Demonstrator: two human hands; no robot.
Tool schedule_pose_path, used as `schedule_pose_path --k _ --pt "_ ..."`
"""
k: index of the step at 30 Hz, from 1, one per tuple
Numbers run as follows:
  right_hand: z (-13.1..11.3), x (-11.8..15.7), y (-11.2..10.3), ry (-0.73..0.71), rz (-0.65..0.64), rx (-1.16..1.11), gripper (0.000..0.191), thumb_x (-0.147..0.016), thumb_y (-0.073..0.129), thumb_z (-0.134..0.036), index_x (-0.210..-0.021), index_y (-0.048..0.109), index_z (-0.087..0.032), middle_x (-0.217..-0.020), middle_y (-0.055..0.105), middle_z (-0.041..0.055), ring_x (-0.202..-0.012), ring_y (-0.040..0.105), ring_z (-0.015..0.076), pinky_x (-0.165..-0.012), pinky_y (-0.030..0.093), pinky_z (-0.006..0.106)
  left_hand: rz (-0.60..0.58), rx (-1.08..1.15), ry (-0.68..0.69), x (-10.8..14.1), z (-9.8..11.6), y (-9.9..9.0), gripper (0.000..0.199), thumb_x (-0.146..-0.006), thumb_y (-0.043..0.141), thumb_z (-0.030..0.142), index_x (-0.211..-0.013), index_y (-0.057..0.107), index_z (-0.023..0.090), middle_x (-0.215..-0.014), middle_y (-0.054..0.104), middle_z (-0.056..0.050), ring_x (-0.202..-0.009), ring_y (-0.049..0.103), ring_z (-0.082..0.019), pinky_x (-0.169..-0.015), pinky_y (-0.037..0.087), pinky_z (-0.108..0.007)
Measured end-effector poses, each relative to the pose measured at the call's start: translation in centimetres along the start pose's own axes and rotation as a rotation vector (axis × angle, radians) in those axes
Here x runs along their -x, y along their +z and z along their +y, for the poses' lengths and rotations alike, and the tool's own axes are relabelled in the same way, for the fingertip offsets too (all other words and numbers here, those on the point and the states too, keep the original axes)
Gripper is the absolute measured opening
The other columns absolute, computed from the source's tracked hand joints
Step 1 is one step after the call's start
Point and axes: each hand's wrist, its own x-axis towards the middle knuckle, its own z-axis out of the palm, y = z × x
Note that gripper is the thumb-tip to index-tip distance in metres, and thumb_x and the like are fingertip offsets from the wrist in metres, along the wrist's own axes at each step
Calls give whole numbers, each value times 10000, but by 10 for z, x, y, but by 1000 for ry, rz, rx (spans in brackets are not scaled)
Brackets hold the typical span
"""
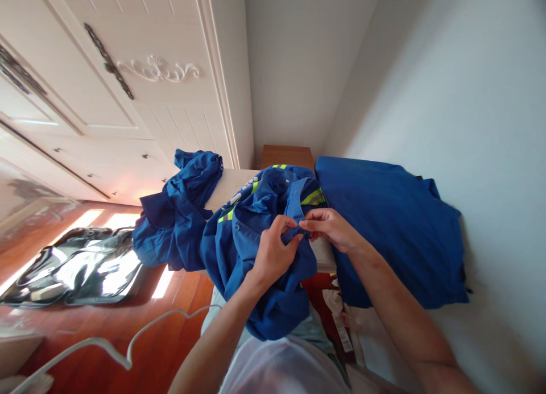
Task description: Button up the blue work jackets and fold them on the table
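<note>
A blue work jacket (256,203) with yellow-green reflective strips lies bunched over a narrow pale bench in front of me. Its lighter blue inner band is turned up, and a round snap shows on the left flap. My left hand (277,249) pinches the jacket's edge between thumb and fingers. Right beside it, my right hand (326,228) pinches the same edge, the fingertips of both hands nearly touching. Whatever small part sits between the fingertips is hidden.
Another crumpled blue garment (174,218) hangs over the bench at left. At right, a flat blue garment (392,229) lies against the wall. An open suitcase (81,266) rests on the wooden floor. A white cable (128,357) runs at lower left, and white cabinets (170,115) stand behind.
</note>
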Motion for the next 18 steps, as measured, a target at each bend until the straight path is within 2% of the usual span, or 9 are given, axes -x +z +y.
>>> schedule_pose_path --k 4,8,14,18 --pt "3 4 2 -12 25 7 371 -610 835 -470 -665 659 -148 -616 593 -9 -530 509 96 -512 429 241 10 -75 77 3 -6 6 180 -810 650 132 -937 570 230 -888 702 -1 -840 684 -170 -768 513 -273" --pt "10 7 5 16 41 -48 417 -599 833 -511 -634 624 -151 -564 564 -15 -492 475 88 -482 377 234 42 7 78 6 -12 11 150 -814 663 154 -921 581 220 -852 691 8 -797 682 -150 -744 517 -254" --pt "20 7 14 -6 126 -129 418 -609 826 -513 -627 598 -162 -537 501 -35 -481 401 75 -463 278 227 135 208 -51 9 -19 15 198 -780 730 250 -900 581 195 -826 668 -9 -781 661 -151 -713 517 -251" --pt "27 8 27 -33 216 -175 389 -638 802 -502 -639 582 -183 -521 456 -48 -477 361 84 -459 250 239 225 364 -157 9 -18 18 289 -720 784 260 -850 536 190 -718 623 27 -654 609 -108 -606 470 -197"
